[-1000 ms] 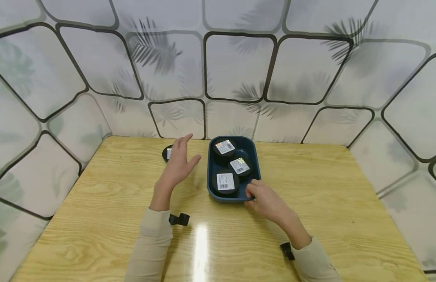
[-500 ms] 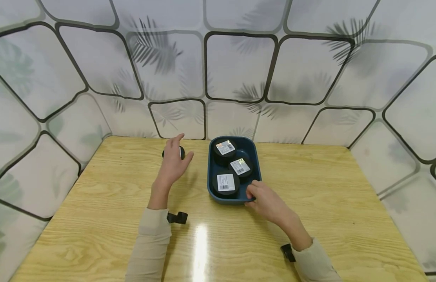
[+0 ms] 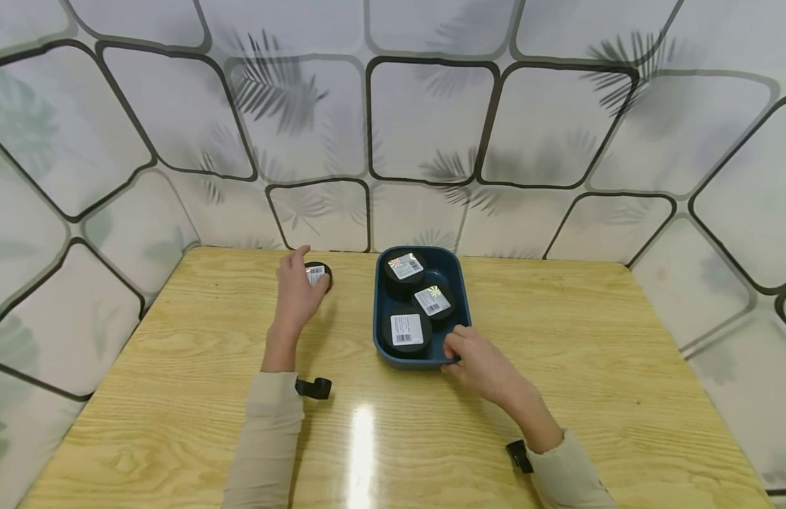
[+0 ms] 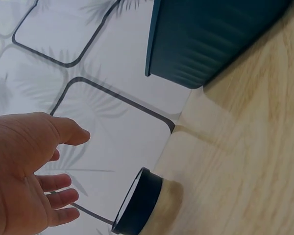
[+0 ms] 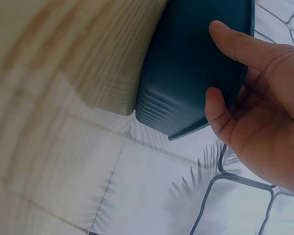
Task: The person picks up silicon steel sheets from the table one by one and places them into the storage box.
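My left hand [image 3: 295, 293] is above a short black round container [image 3: 319, 271] with a white label, which lies on the table left of the tray. In the left wrist view the fingers are spread and slightly bent, and a gap shows between the hand [image 4: 27, 171] and the container [image 4: 138, 203]. My right hand [image 3: 482, 360] grips the near right corner of a dark blue rectangular tray [image 3: 464, 300]. Its thumb lies along the tray's outer wall [image 5: 186, 63] in the right wrist view, with fingers over the rim. Three black round containers [image 3: 407, 329] with white labels stand inside the tray.
A wooden table [image 3: 558, 318] carries everything. Behind it rises a patterned wall covering [image 3: 431, 120], close to the far side of the tray, and it continues along both sides. A black wrist strap piece [image 3: 314, 388] sticks out at the left sleeve.
My left hand has shifted left and slightly down, uncovering more of the lone round container, which stays in place. My right hand keeps its hold on the tray.
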Tool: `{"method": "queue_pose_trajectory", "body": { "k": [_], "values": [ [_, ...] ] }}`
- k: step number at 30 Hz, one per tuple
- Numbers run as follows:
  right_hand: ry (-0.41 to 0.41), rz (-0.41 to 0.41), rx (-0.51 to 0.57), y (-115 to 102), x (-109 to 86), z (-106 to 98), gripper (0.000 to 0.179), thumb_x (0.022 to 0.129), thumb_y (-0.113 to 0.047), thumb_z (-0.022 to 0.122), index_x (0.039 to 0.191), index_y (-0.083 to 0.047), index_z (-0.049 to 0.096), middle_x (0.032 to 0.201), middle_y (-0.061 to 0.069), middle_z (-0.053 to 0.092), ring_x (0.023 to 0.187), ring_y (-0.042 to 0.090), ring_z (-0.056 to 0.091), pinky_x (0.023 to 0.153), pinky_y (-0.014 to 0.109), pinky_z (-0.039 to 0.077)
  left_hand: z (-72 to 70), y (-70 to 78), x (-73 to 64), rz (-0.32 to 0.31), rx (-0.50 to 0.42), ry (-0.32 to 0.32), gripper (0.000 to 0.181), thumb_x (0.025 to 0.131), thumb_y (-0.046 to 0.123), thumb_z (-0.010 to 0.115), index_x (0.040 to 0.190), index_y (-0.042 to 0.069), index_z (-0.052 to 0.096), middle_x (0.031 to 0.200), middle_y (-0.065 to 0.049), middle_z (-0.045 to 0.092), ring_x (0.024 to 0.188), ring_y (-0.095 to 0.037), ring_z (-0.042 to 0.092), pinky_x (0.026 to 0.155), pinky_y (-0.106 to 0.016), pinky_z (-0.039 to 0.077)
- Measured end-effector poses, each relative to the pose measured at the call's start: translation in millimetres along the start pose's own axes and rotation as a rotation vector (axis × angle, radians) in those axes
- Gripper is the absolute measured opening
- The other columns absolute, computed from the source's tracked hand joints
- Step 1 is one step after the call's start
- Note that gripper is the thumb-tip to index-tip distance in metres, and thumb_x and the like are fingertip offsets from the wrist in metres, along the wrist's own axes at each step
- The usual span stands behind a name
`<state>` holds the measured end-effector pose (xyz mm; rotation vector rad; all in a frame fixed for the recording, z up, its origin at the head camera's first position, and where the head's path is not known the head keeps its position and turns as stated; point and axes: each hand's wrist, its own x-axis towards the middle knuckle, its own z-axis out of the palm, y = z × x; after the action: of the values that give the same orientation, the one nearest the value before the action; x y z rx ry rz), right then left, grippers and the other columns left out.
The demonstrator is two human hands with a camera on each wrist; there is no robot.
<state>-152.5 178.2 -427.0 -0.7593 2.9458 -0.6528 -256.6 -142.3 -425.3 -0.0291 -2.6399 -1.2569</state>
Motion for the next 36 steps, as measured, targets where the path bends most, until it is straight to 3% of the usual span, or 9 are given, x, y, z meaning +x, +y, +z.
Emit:
{"method": "queue_pose_trajectory", "body": {
  "k": [5,15,28,36],
  "values": [
    [-0.001,0.000,0.002,0.0,0.2,-0.5,0.031,0.079,-0.007,0.083,0.077,-0.014,0.053,0.078,-0.004,0.042,0.074,0.012,0.041,0.065,0.026,0.038,2.0,-8.8,2.7,-0.019,0.028,0.011,0.067,0.090,0.014,0.062,0.149,0.002,0.032,0.146,-0.033,0.029,0.135,-0.049,0.027,0.105,-0.062,0.034],
    [-0.003,0.006,0.004,0.5,-1.2,1.1,0.033,0.078,-0.009,0.084,0.076,-0.016,0.052,0.077,-0.006,0.042,0.074,0.012,0.041,0.065,0.026,0.038,3.8,-20.6,3.2,-0.060,0.079,-0.045,0.076,0.089,0.016,0.068,0.152,0.004,0.028,0.147,-0.034,0.025,0.136,-0.050,0.024,0.104,-0.064,0.033],
    [0.009,-0.012,0.004,0.5,-1.4,0.8,0.033,0.078,-0.007,0.084,0.075,-0.015,0.052,0.077,-0.005,0.042,0.074,0.012,0.040,0.065,0.025,0.038,5.4,-26.6,5.5,-0.107,0.105,-0.089,0.079,0.089,0.014,0.069,0.154,0.006,0.024,0.150,-0.033,0.021,0.136,-0.052,0.024,0.102,-0.063,0.037],
    [-0.002,-0.006,-0.001,-2.0,-1.2,-1.2,0.033,0.079,-0.007,0.083,0.076,-0.015,0.051,0.078,-0.005,0.041,0.074,0.012,0.040,0.065,0.025,0.037,0.0,-32.0,6.0,-0.096,0.127,-0.101,0.081,0.091,0.016,0.069,0.155,0.006,0.022,0.150,-0.034,0.020,0.136,-0.053,0.023,0.102,-0.065,0.036]
  ]
}}
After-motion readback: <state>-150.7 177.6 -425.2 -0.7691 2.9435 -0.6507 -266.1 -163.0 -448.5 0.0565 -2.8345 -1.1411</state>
